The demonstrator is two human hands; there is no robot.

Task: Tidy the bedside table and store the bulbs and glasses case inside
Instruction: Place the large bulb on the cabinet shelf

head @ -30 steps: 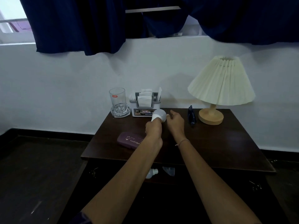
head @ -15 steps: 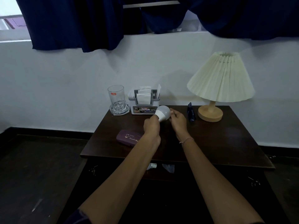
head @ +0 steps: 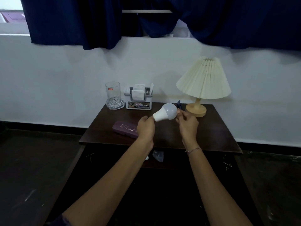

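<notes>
A white LED bulb (head: 166,112) is held in the air over the middle of the dark wooden tabletop (head: 211,132), tilted, w/ its frosted round globe up and to the right and its opaque white neck tapering down to the left. The screw cap is hidden inside the left hand (head: 145,128), whose fingers are curled round the base end. The globe is met from the right by the right hand (head: 187,123), fingers bent, tips laid against the globe.

A purple glasses case (head: 125,128) w/ pale lettering is seen lying flat on the tabletop at front left, partly covered by the left hand. At the back edge a clear glass (head: 112,93), a grey organiser (head: 138,101) w/ white papers and a pleated cream lamp (head: 203,82) are stood. Below the tabletop's front edge, two small items, one white (head: 147,158), one clear (head: 158,155), are glimpsed in a dark space; what they are can't be told.
</notes>
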